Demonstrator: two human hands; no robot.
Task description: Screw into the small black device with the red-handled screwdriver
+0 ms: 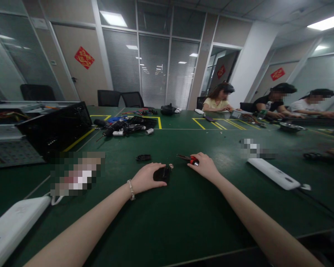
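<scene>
My left hand [149, 177] grips a small dark casing [163, 174], black and possibly plastic, between thumb and fingers, low over the green table. At the casing's far right corner is a tiny pale bit [171, 166]; whether it is attached I cannot tell. In my right hand [204, 166] are pliers [185, 157] with red grips, their dark jaws pointing left towards the casing but apart from it. Just beyond my left hand, another black piece like an open shell [143, 157] lies on the tabletop. My palm hides part of the pliers' handles.
An open computer case [55, 129] stands at left. Beyond my hands lies a pile of cables and tools [130, 125]. White power strips lie left [22, 222] and right [274, 173], beside blurred-out items. Several people work at the far right, near a metal bowl [292, 127].
</scene>
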